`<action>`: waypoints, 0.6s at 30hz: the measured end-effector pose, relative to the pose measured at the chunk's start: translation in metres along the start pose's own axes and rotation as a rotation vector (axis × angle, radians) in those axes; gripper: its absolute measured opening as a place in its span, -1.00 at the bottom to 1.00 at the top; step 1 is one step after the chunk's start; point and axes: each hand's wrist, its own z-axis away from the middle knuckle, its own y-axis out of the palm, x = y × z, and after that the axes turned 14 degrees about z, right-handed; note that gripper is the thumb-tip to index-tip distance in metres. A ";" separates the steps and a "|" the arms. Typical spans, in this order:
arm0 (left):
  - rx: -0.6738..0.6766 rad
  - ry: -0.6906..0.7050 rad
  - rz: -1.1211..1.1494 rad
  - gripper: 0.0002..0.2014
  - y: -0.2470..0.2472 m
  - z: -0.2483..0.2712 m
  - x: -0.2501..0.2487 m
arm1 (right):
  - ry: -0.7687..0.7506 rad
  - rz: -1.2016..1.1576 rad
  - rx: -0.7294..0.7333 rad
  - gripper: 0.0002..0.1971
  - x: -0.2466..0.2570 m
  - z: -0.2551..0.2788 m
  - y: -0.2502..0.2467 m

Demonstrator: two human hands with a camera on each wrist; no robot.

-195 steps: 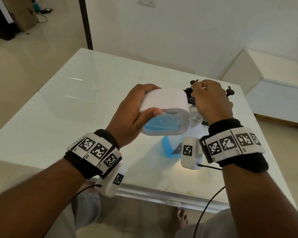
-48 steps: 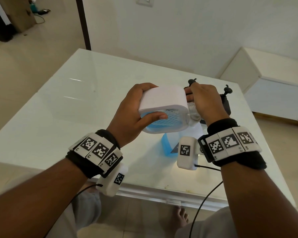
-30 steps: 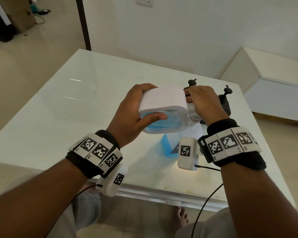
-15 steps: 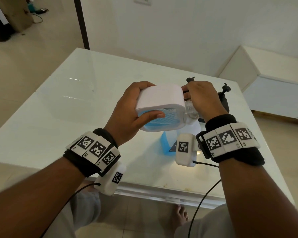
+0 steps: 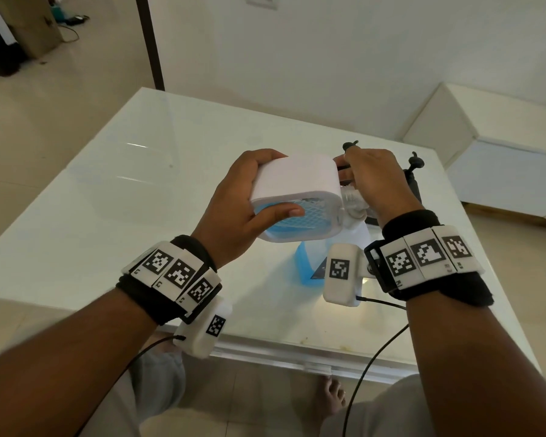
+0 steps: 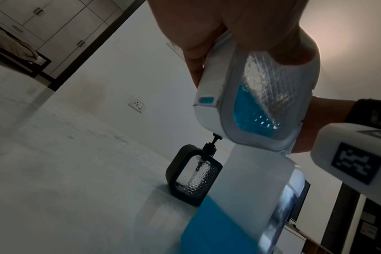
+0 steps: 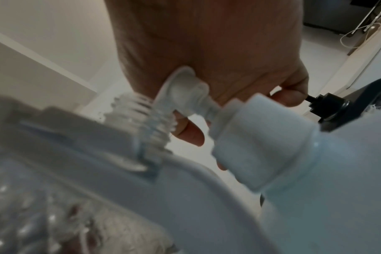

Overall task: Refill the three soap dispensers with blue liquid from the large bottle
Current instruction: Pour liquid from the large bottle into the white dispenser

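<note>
My left hand [image 5: 246, 197] grips a white soap dispenser [image 5: 300, 181], tipped on its side above the table and partly filled with blue liquid [image 6: 248, 110]. Its clear threaded neck [image 7: 141, 120] is bare. My right hand [image 5: 372, 181] is at that neck, its fingers curled round the white pump top [image 7: 180, 91]. The large bottle [image 5: 309, 263] stands right below, blue in its lower half, with its white cap [image 7: 257, 142] on. Two black dispensers stand behind my right hand, one [image 6: 194, 175] seen whole, the other [image 5: 412, 184] partly hidden.
The white glossy table [image 5: 108, 200] stretches away to the left and back. Its near edge [image 5: 297, 361] is just under my wrists. A white low cabinet [image 5: 501, 159] stands at the right beyond the table.
Both hands stay on the tilted white dispenser at nearly the same spot. My right hand has shifted slightly at the neck.
</note>
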 end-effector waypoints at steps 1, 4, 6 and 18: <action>0.002 -0.001 -0.001 -0.46 0.000 0.000 0.000 | -0.006 0.004 0.002 -0.69 0.000 0.000 -0.001; 0.002 -0.001 -0.005 -0.45 -0.001 0.001 0.001 | -0.015 0.009 0.007 -0.69 0.000 0.000 -0.001; -0.001 0.002 -0.008 -0.45 -0.001 0.001 0.001 | -0.013 0.015 0.005 -0.70 0.000 0.002 -0.001; -0.004 -0.008 0.012 -0.46 0.002 0.000 0.001 | 0.027 0.109 -0.017 -0.71 0.000 0.010 0.001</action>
